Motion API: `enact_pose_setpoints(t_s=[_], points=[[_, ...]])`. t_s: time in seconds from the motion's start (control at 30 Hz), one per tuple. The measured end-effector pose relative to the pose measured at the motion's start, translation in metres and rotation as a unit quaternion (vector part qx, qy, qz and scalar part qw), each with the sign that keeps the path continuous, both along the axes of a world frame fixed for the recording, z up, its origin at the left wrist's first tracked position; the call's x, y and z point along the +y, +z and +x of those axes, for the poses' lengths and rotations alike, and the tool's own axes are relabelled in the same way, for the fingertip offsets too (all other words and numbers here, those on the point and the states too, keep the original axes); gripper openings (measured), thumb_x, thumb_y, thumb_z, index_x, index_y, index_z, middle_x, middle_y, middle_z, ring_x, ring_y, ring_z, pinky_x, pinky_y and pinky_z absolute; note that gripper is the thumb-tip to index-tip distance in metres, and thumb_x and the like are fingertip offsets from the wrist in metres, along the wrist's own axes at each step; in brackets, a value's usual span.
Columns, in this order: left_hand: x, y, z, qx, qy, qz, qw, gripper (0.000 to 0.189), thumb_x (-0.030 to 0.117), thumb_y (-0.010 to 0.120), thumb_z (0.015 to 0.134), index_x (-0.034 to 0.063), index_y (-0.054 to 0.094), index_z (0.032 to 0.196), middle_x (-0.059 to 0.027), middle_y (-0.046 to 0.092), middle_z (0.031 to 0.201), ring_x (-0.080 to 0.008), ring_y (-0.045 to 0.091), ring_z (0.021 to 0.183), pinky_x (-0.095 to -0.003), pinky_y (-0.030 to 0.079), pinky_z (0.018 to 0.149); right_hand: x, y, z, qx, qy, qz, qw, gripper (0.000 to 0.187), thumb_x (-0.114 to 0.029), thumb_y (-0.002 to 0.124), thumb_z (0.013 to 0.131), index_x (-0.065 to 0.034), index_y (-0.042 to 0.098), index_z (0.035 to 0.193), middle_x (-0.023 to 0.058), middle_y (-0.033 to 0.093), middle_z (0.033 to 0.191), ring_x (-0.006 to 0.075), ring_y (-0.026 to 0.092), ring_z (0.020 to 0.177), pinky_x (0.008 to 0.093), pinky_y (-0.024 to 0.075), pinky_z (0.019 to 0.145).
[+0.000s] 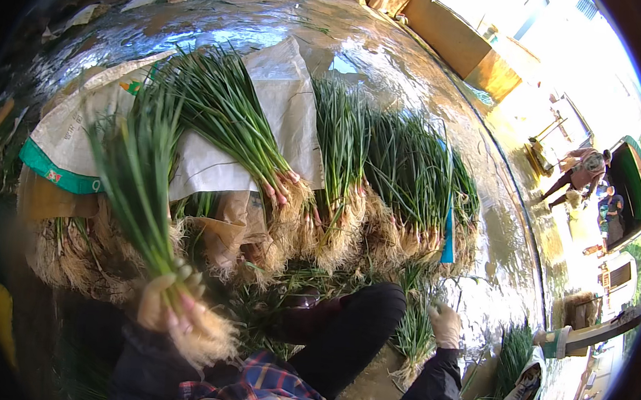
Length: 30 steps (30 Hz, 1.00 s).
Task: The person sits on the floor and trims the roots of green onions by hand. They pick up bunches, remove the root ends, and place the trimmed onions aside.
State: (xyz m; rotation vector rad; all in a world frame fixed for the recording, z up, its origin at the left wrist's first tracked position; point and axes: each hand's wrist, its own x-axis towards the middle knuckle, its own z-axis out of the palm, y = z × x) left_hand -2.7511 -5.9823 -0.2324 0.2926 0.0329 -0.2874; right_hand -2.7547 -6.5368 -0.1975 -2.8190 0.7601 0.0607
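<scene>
My left hand (158, 303) grips a bunch of green garlic plants (146, 182) just above the pinkish bulbs. Its pale roots hang toward my lap and its leaves point away from me; the bunch is blurred. My right hand (445, 324), in what looks like a pale glove, is half curled beside my knee. Nothing shows in it, though its fingertips are hard to make out. Under and beside that hand lies a smaller bunch of garlic plants (414, 332) on the wet ground. Before me another bunch (231, 116) rests on a white woven sack (283, 91).
More rooted bunches (410, 189) stand in a row, with a blue strip (449, 237) among them. A green-edged sack (79, 144) covers roots at left. Loose leaves litter the floor by my knee (368, 309). At right are a wooden pole (595, 336) and a bent-over person (582, 171).
</scene>
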Motion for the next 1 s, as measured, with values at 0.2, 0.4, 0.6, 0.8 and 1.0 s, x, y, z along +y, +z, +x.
enact_pose_setpoints(t_s=[0.2,0.4,0.6,0.8,1.0], points=[[-0.017,-0.006,0.008,0.041,0.024,0.099,0.994,0.026,0.01,0.064,0.078,0.0102,0.058,0.103,-0.0185,0.034,0.145,-0.0348,0.033,0.135,-0.0524,0.028,0.109,0.236,-0.008,0.149,-0.086,0.296,0.312,0.899,0.046,-0.027,0.061,0.088,-0.0015,0.052,0.125,0.0136,0.066,0.104,0.0215,0.064,0.093,0.0348,0.049,0.086],[-0.006,0.031,-0.015,-0.12,0.009,0.068,0.99,0.02,0.015,0.063,0.074,0.0146,0.059,0.094,-0.017,0.013,0.154,-0.0348,0.005,0.143,-0.053,0.014,0.114,0.357,-0.083,0.195,-0.118,0.322,0.52,0.782,0.039,-0.008,0.067,0.083,0.0,0.052,0.119,0.0101,0.061,0.102,0.0161,0.057,0.091,0.0284,0.0468,0.078],[0.021,-0.005,-0.051,-0.084,0.041,0.055,0.994,0.022,0.017,0.063,0.075,0.0157,0.06,0.097,-0.0162,0.005,0.155,-0.0358,0.001,0.142,-0.0534,0.018,0.112,0.369,-0.014,0.12,-0.033,0.435,0.052,0.898,0.066,-0.011,0.065,0.085,-0.0039,0.03,0.14,0.0121,0.06,0.093,0.0197,0.059,0.087,0.0326,0.0524,0.07],[0.009,-0.005,-0.052,-0.003,0.046,0.051,0.998,0.016,0.02,0.065,0.07,0.0123,0.059,0.083,-0.0199,0.012,0.153,-0.0325,0.005,0.144,-0.0519,0.01,0.114,0.38,-0.007,0.02,0.209,0.54,0.591,0.562,0.048,-0.002,0.064,0.085,-0.0014,0.048,0.13,0.0096,0.055,0.123,0.015,0.05,0.114,0.03,0.0426,0.095],[0.032,-0.018,-0.056,0.006,0.073,0.122,0.99,0.017,0.022,0.066,0.069,0.0114,0.058,0.082,-0.0182,0.017,0.153,-0.0297,0.007,0.144,-0.0516,0.008,0.114,0.326,0.001,0.024,0.409,0.529,0.622,0.407,0.005,-0.002,0.062,0.087,0.0028,0.063,0.09,0.0083,0.063,0.084,0.0136,0.059,0.072,0.026,0.0501,0.065]])
